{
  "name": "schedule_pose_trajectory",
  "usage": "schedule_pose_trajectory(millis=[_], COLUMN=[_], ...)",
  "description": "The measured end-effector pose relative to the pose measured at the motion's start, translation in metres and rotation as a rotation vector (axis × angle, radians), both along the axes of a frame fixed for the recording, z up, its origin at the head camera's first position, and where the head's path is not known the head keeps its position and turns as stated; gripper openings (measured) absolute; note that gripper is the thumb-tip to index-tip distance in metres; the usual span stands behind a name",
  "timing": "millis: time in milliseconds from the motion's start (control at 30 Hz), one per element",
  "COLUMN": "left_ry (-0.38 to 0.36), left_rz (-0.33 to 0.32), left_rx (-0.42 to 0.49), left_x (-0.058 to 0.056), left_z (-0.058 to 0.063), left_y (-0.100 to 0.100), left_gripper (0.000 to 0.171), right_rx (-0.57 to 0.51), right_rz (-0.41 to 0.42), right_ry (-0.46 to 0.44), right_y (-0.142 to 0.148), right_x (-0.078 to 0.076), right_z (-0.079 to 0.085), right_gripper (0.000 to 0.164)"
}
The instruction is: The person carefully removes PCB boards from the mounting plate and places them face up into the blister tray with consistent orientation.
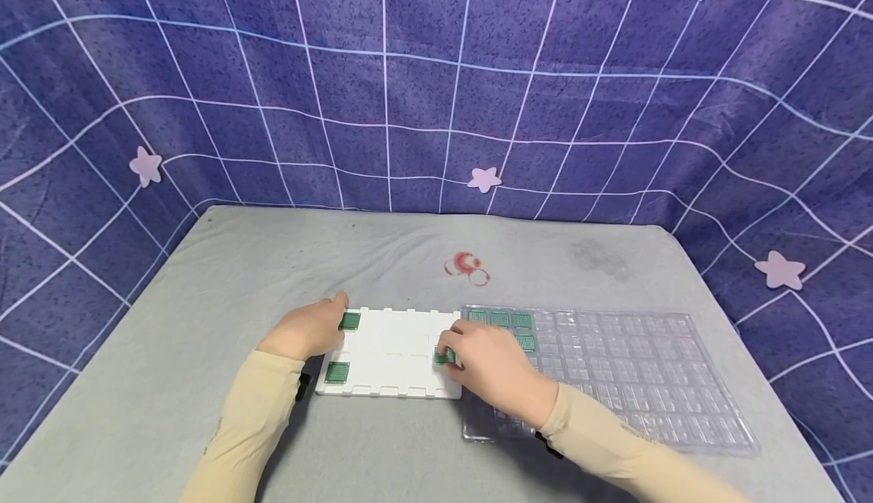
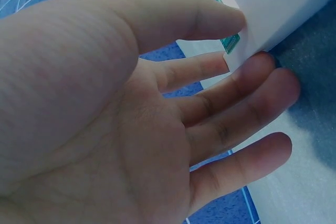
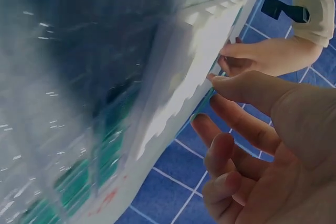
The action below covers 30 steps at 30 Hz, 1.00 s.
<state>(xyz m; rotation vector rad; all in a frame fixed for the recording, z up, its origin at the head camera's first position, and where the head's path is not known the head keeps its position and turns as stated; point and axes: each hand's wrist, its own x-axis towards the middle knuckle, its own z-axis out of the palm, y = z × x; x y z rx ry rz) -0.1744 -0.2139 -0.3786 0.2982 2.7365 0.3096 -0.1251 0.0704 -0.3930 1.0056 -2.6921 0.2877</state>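
A white tray [image 1: 392, 353] lies flat, with small green circuit boards in its far left corner [image 1: 350, 321] and near left corner [image 1: 337, 372]. My left hand [image 1: 315, 327] holds the tray's left end, the thumb over its top face and the fingers along its edge in the left wrist view. Over the tray's right end, the thumb and fingers of my right hand [image 1: 492, 367] pinch another small green circuit board [image 1: 445, 356], partly hidden by the fingertips. Beside the tray, under my right hand and forearm, is a clear plastic tray [image 1: 634, 367] with many pockets.
Several green circuit boards [image 1: 522, 320] sit in the far left pockets of the clear tray. Both trays lie on a grey cloth-covered table [image 1: 273, 260] with red ring marks [image 1: 467, 264] behind them. A blue grid-patterned curtain [image 1: 423, 94] rises along the back and sides.
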Motion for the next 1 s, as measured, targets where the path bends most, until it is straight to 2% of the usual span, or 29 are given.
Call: schedule_pose_trajectory(millis=[533, 733, 1000], left_ry=[0.011, 0.009, 0.009], left_rz=[-0.009, -0.011, -0.008], left_rx=[0.016, 0.011, 0.01], left_x=[-0.001, 0.0, 0.0], left_z=[-0.002, -0.002, -0.002], left_y=[-0.002, -0.002, 0.0], left_gripper=[0.053, 0.063, 0.059], right_rx=[-0.03, -0.025, -0.024], right_rz=[-0.006, -0.066, -0.124], right_ry=[0.03, -0.011, -0.048], right_y=[0.048, 0.064, 0.075], right_x=[0.012, 0.015, 0.014], right_z=[-0.015, -0.02, -0.025], right_gripper=[0.025, 0.025, 0.023])
